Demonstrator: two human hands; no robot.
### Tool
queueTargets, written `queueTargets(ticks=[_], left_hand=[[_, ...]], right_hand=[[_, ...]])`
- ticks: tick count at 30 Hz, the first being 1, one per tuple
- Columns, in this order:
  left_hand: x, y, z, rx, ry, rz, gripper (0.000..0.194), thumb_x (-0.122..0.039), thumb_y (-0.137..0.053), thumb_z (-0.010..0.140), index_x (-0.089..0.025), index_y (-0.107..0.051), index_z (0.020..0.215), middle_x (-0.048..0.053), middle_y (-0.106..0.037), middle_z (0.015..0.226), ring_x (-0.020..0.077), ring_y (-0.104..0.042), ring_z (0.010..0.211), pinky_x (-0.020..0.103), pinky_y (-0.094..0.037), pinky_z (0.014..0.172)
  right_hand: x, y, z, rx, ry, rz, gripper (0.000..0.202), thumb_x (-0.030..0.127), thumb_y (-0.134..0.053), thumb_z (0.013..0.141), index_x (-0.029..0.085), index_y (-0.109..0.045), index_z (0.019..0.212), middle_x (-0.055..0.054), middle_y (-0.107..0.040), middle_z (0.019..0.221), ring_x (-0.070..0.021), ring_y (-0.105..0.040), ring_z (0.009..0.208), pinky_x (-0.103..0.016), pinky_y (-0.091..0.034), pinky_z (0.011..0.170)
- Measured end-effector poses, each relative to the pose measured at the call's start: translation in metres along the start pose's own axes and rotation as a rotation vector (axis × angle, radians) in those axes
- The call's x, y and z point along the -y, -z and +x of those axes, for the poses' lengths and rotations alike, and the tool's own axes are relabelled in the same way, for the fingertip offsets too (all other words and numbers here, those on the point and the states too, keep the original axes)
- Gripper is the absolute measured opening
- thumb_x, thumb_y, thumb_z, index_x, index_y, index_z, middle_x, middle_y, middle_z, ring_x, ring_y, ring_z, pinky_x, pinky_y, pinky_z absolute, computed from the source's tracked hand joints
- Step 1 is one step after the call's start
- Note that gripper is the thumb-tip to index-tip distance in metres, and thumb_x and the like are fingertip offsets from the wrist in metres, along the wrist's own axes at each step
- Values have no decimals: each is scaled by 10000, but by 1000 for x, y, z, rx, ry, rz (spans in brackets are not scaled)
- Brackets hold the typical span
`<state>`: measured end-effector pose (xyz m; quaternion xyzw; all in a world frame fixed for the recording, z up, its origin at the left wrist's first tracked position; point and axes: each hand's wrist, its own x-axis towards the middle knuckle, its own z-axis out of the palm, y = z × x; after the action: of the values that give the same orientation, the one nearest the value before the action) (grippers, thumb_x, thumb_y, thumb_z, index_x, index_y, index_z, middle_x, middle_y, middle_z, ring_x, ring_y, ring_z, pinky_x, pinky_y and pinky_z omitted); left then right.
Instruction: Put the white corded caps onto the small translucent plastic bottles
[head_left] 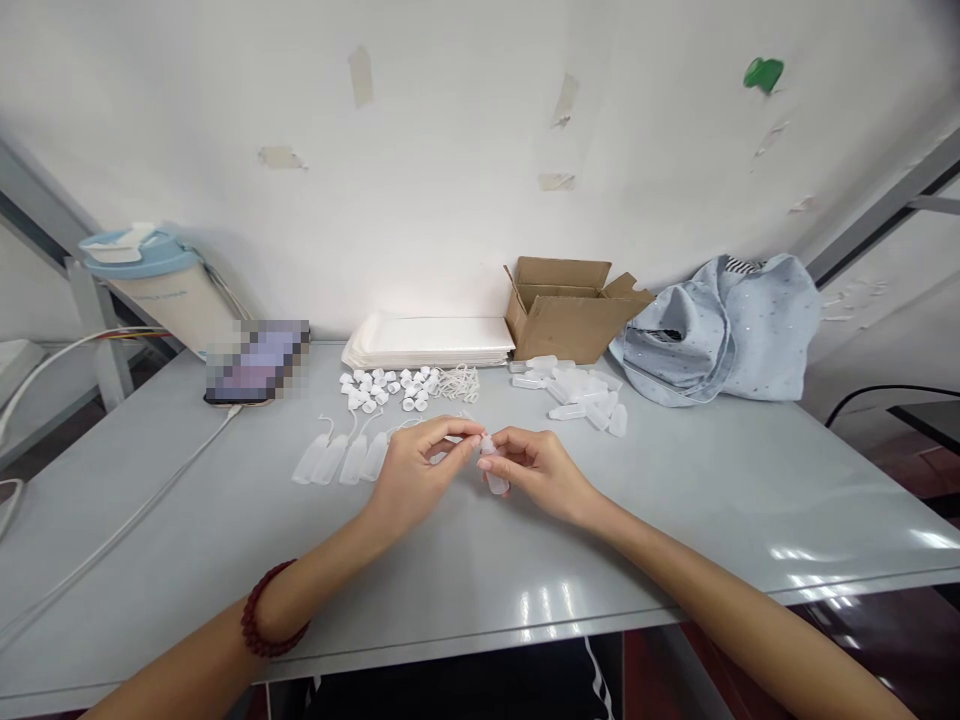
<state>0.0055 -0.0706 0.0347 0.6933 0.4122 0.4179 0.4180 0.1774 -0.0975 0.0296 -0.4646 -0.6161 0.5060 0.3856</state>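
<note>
My right hand (551, 472) grips a small translucent plastic bottle (496, 483) between thumb and fingers, its neck upward. At the neck, the thumb and forefinger of my left hand (416, 468) are pinched together; whatever they hold is too small to make out. Left of my hands, several flat translucent bottles (354, 462) with white strings at their tops lie in a row, partly covered by my left hand. Beyond my hands are a group of small white caps (407, 380) and a heap of white string loops (457, 381). More translucent bottles (576, 385) are piled to the right.
A stack of white padded envelopes (431, 340) and an open cardboard box (574, 320) stand against the wall. To the right lies a light blue cloth hat or bag (720, 335). At left, a phone (259, 362) with a white cable leans by a large cup (154, 290).
</note>
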Motion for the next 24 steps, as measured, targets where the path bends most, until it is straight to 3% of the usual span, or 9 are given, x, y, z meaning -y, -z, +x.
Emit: queueTargets(ticks=[10,18,24], left_hand=[[-3,2,3,83,12,-52,100,-281,-626,787,-188,-659,773,33,-680,838,166,-645,794,263,-548,714],[-3,3,3,124,76,-61,157,-337,-621,794,-197,-689,819,34,-699,822,185,-652,769,281,-557,690],[0,2,4,148,132,-150,184,-375,-672,759,-199,-685,811,28,-703,850,192,-665,806,274,-550,691]], right_hand=[[-7,3,1,-73,175,-373,336,510,-568,835,179,-598,780,20,-564,594,-93,-427,484,-232,-357,501],[-8,3,0,-135,144,-353,359,557,-604,782,200,-565,785,10,-601,685,-67,-418,394,-223,-335,419],[-8,2,0,-185,184,-359,335,525,-659,744,204,-569,779,7,-600,709,-71,-388,442,-233,-355,453]])
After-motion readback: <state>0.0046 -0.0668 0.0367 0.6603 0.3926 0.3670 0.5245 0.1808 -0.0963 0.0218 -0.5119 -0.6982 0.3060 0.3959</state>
